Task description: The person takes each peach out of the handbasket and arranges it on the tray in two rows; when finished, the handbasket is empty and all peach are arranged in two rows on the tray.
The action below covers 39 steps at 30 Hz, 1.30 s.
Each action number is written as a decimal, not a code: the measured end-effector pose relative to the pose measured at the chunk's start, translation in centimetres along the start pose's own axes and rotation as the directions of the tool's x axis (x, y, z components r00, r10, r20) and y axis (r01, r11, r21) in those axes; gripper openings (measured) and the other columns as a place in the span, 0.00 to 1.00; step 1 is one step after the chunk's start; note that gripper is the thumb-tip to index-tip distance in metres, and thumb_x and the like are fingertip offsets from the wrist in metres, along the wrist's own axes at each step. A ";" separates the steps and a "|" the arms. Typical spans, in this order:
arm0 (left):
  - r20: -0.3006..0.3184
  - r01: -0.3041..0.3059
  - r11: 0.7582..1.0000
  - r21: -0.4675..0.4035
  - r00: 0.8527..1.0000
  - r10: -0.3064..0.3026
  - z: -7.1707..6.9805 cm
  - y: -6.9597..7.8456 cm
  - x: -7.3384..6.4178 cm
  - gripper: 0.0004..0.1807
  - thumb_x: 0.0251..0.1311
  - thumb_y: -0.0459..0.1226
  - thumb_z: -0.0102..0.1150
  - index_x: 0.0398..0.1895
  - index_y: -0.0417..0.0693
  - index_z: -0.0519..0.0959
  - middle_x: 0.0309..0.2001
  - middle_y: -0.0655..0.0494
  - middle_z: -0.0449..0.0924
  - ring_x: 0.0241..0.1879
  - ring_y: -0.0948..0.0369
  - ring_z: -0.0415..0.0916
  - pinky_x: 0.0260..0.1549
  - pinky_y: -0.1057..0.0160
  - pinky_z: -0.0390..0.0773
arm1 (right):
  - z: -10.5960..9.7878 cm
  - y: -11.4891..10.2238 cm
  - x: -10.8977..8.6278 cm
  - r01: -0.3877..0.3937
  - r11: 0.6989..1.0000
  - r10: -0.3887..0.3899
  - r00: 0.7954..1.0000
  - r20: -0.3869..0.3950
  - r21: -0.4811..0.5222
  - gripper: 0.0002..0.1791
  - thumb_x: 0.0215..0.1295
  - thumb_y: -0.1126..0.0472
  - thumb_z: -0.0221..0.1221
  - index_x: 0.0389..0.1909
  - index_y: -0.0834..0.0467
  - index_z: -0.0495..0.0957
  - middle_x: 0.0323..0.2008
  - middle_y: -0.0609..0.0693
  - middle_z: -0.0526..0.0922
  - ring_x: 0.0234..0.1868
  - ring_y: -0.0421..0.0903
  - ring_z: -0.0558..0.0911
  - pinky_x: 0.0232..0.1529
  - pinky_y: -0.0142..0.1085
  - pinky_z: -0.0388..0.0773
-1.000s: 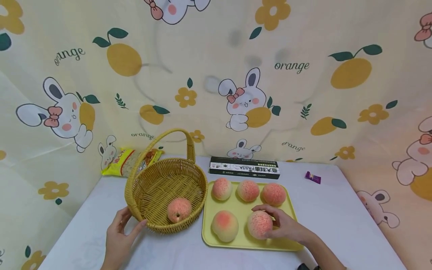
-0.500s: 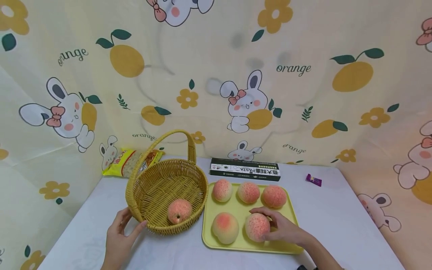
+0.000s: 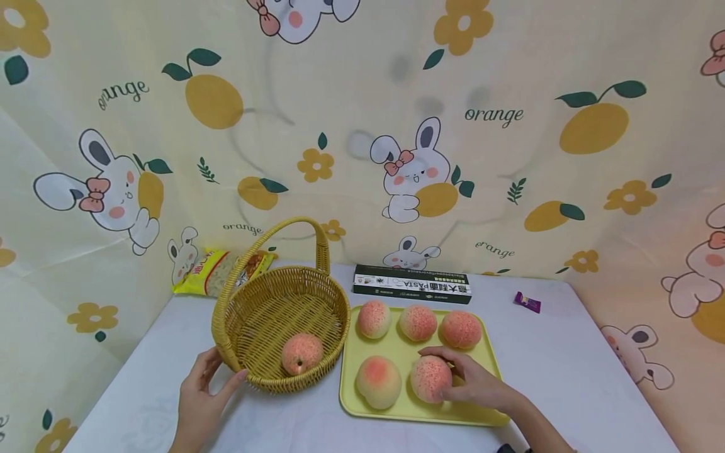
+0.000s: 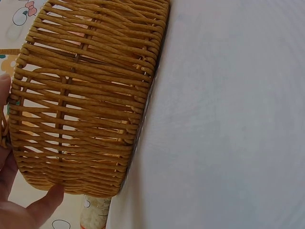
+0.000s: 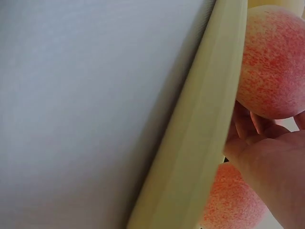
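Observation:
A woven yellow basket (image 3: 280, 314) with an arched handle stands on the white table, and one pink peach (image 3: 302, 353) lies inside it. My left hand (image 3: 218, 372) grips the basket's near wall between thumb and fingers; the left wrist view shows that wall (image 4: 90, 95) and my thumb (image 4: 45, 202) against it. To the right, a yellow tray (image 3: 403, 355) carries several peaches. My right hand (image 3: 460, 377) holds the front right peach (image 3: 430, 379), fingers curled over it. In the right wrist view that peach (image 5: 274, 62) sits by the tray rim (image 5: 200, 143) above my fingers (image 5: 267, 157).
A dark pasta box (image 3: 411, 284) lies behind the tray. A yellow snack bag (image 3: 218, 270) sits at the back left behind the basket. A small purple wrapper (image 3: 526, 302) is at the back right. A patterned cloth hangs close behind the table.
My right hand and the peach in it have shifted slightly to the left on the tray. The left hand and the basket have stayed in place.

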<state>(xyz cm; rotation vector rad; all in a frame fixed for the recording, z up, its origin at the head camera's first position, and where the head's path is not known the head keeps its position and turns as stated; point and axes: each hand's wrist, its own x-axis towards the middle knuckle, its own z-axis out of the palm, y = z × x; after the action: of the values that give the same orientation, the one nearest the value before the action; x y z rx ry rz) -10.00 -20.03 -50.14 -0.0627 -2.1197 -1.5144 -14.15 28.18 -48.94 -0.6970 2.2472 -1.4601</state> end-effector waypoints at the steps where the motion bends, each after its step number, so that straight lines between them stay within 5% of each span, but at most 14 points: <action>1: -0.001 0.000 1.000 0.000 1.000 0.000 0.0 0.0 0.0 0.30 0.47 0.18 0.71 0.56 0.34 0.75 0.52 0.47 0.78 0.53 0.70 0.75 0.58 0.80 0.71 | 0.0 -0.1 0.0 0.002 1.000 -0.002 1.000 -0.001 -0.002 0.36 0.61 0.61 0.67 0.69 0.61 0.66 0.64 0.60 0.72 0.57 0.40 0.76 0.57 0.30 0.76; 14: 0.002 -0.022 1.000 -0.002 1.000 0.022 0.0 -0.1 -0.1 0.31 0.47 0.18 0.72 0.58 0.35 0.75 0.52 0.47 0.79 0.53 0.69 0.75 0.58 0.80 0.71 | -1.2 -3.2 1.8 0.144 0.989 -0.145 0.989 -0.009 -0.037 0.31 0.63 0.67 0.64 0.67 0.66 0.67 0.62 0.68 0.72 0.62 0.49 0.73 0.60 0.41 0.79; 24: 0.008 -0.019 1.000 0.010 1.000 0.019 -0.1 -0.2 0.0 0.31 0.47 0.20 0.72 0.57 0.35 0.74 0.53 0.44 0.78 0.53 0.71 0.74 0.58 0.80 0.71 | 0.1 -9.4 8.8 0.288 0.950 -0.268 0.951 0.153 -0.124 0.33 0.63 0.61 0.68 0.68 0.57 0.68 0.65 0.55 0.72 0.63 0.57 0.72 0.61 0.52 0.76; 29: 0.009 -0.019 1.000 0.010 1.000 0.019 -0.2 -0.1 0.1 0.31 0.48 0.19 0.72 0.57 0.34 0.74 0.53 0.43 0.78 0.54 0.72 0.74 0.58 0.80 0.71 | 1.1 -12.1 13.3 0.377 0.916 -0.325 0.898 0.297 -0.137 0.30 0.62 0.61 0.68 0.65 0.53 0.72 0.63 0.49 0.74 0.63 0.49 0.73 0.61 0.53 0.77; 33: 0.004 -0.010 1.000 0.019 1.000 0.010 -0.3 0.0 0.1 0.30 0.48 0.20 0.72 0.57 0.34 0.74 0.52 0.45 0.78 0.53 0.72 0.74 0.58 0.80 0.71 | 1.7 -13.6 16.8 0.420 0.904 -0.344 0.826 0.445 -0.082 0.29 0.62 0.64 0.67 0.64 0.57 0.72 0.63 0.51 0.74 0.64 0.45 0.72 0.63 0.48 0.76; 36: 0.005 -0.006 1.000 0.014 1.000 0.006 -0.3 0.0 0.0 0.30 0.48 0.20 0.72 0.57 0.34 0.74 0.52 0.46 0.78 0.53 0.71 0.74 0.58 0.80 0.71 | 2.2 -14.5 19.4 0.420 0.906 -0.327 0.774 0.543 -0.053 0.29 0.63 0.65 0.66 0.65 0.60 0.72 0.63 0.51 0.75 0.64 0.44 0.72 0.63 0.43 0.76; 39: 0.011 -0.011 1.000 0.002 1.000 0.011 -0.1 -0.2 0.0 0.29 0.49 0.20 0.72 0.56 0.35 0.75 0.51 0.49 0.78 0.53 0.71 0.74 0.58 0.80 0.71 | 2.9 -15.0 21.5 0.374 0.927 -0.280 0.744 0.607 -0.031 0.29 0.63 0.67 0.66 0.65 0.63 0.71 0.63 0.52 0.75 0.63 0.43 0.73 0.61 0.40 0.78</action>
<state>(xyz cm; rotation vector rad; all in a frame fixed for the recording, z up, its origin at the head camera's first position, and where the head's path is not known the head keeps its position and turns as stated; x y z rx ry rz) -10.02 -20.19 -50.27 -0.0821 -2.1255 -1.5087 -26.90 8.28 -37.11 -1.4411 1.7949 -0.9966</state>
